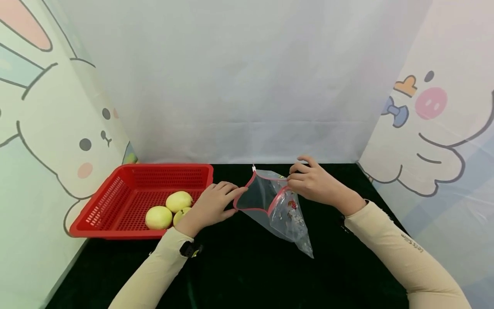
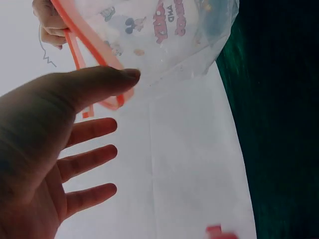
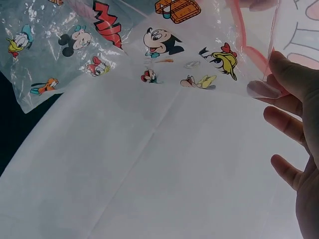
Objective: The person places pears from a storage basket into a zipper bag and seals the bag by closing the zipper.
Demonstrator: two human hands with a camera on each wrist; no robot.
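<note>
In the head view we see the left hand (image 1: 212,201) and the right hand (image 1: 318,184) apart, each pinching the pink-edged mouth of a clear zip bag (image 1: 285,221) held over the dark green worktop (image 1: 239,279). The left sits just beside a red plastic basket (image 1: 115,234) with three pale yellow fruits (image 1: 159,217); worktop stretches between bag and right edge. The left wrist view shows us the thumb (image 2: 107,84) over the edging, three fingers spread. Only the right wrist view gives us the cartoon mice, ducks and suitcase (image 3: 178,10) crisply.
</note>
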